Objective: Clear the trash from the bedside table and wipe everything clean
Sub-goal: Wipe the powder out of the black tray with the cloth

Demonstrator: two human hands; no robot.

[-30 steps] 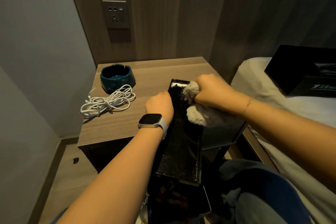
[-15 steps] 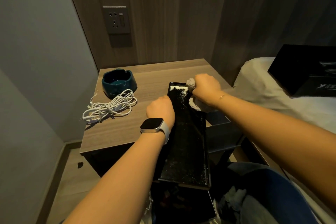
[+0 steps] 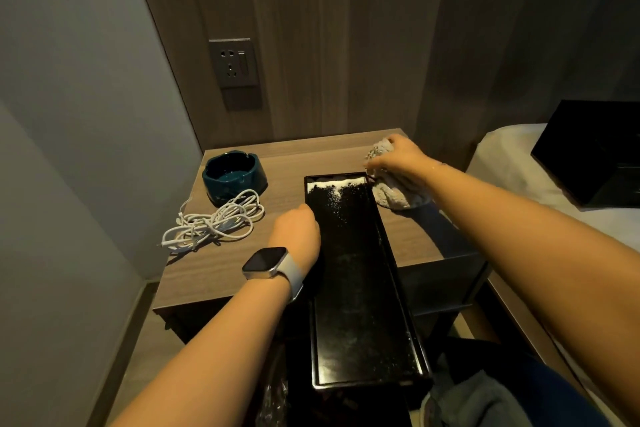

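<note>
A long black tray (image 3: pixel 360 291) lies tilted, its far end on the wooden bedside table (image 3: pixel 221 267) and its near end hanging past the front edge over a dark bin. White powder is piled at the tray's far end and speckles its floor. My left hand (image 3: pixel 296 230), with a watch on the wrist, grips the tray's left rim. My right hand (image 3: pixel 398 158) grips a crumpled beige cloth (image 3: pixel 394 192) on the table just right of the tray's far corner.
A dark teal ashtray (image 3: pixel 233 175) stands at the table's back left, with a tangled white cable (image 3: pixel 216 222) in front of it. A wall socket (image 3: pixel 235 62) sits above. A bed with a black box (image 3: pixel 588 152) is to the right. A bin liner (image 3: pixel 273 402) shows below.
My right hand has carried the cloth off the tray, from its middle up past the far end and onto the table at the right. The powder is now heaped at the far end.
</note>
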